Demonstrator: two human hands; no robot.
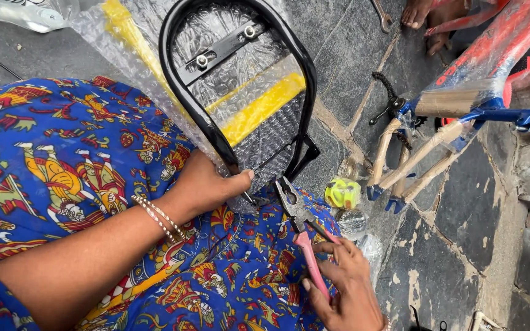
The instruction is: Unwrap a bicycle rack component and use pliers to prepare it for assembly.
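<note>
At the left of the frame my left hand point(200, 184) rests on my blue patterned lap, fingers clenched around the lower rail of the black metal carrier point(240, 92) — it sits at upper centre, still mostly swathed in bubble wrap point(259, 132) with yellow tape. Lower centre, my right hand point(345, 285) grasps the pink-handled pliers point(299, 227), their nose parted near the carrier's bottom bracket. The unwrapping looks barely begun. At right, a wrapped bicycle frame point(461, 104) lies on the stone floor point(449, 245) — untouched.
</note>
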